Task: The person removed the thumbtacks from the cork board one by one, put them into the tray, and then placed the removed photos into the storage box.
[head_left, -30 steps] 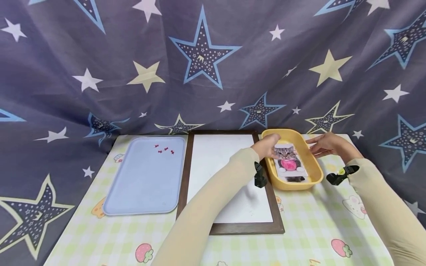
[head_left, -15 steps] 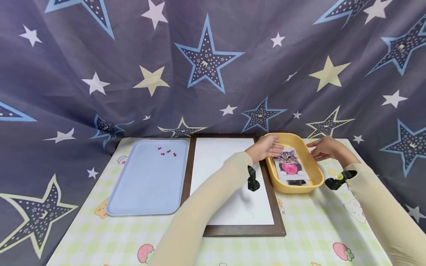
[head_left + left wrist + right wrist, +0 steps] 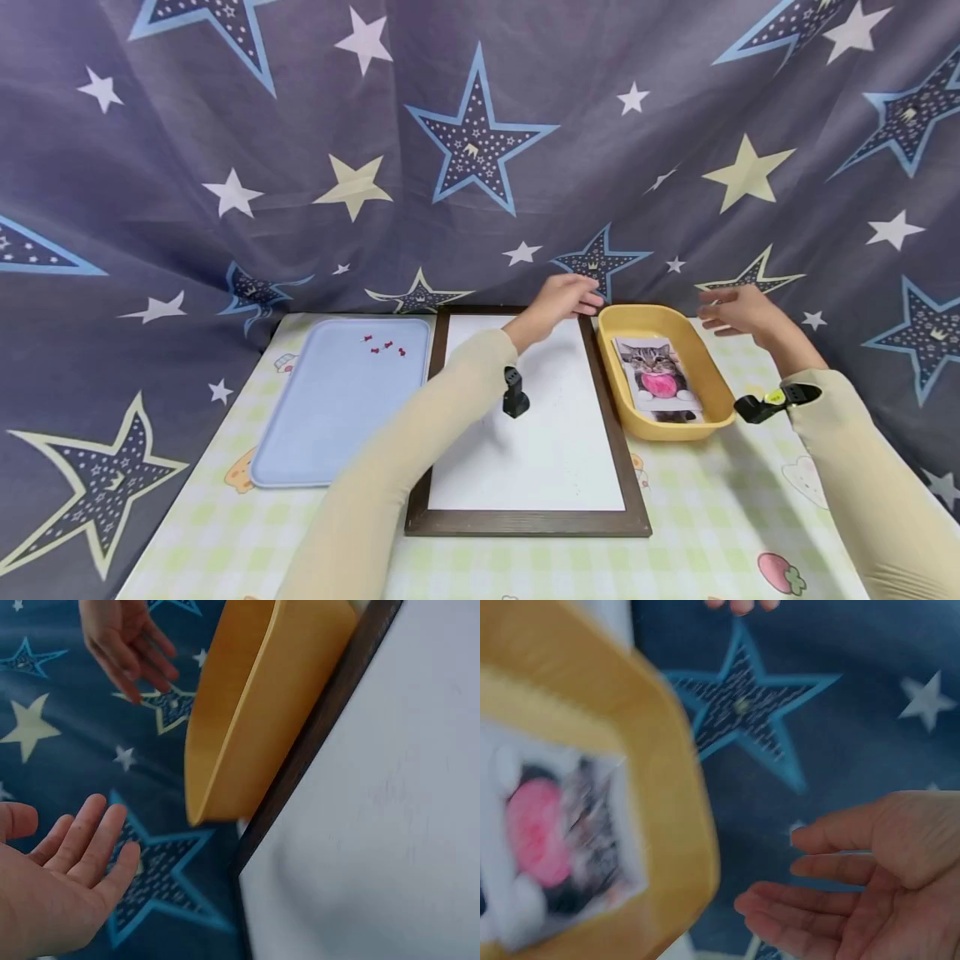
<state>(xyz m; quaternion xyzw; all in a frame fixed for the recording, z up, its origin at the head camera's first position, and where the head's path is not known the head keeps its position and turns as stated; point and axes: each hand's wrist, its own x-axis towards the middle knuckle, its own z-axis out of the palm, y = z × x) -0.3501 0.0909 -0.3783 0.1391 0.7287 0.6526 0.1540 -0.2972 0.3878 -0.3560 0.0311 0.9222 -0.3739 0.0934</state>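
A yellow tray [image 3: 716, 387] stands at the table's right, with cat picture cards [image 3: 660, 379] lying inside it; the top one shows a cat with a pink ball. My left hand [image 3: 558, 302] hangs in the air over the far right corner of the dark-framed whiteboard [image 3: 528, 417], fingers relaxed and holding nothing. Beyond the tray's far right side is my right hand [image 3: 738, 308], lifted and apart from it. In the right wrist view, the fingers of the right hand [image 3: 870, 877] lie loosely extended beside the tray.
A light blue tray [image 3: 337, 408] lies left of the whiteboard, with several red push pins [image 3: 382, 344] near its far end. The table has a green checked cloth [image 3: 555, 571]. A dark star-patterned curtain [image 3: 300, 125] hangs right behind.
My left hand has come out of the yellow tray and moved left and up, over the whiteboard. The right hand has lifted slightly away from the tray's side. The head view has shifted slightly.
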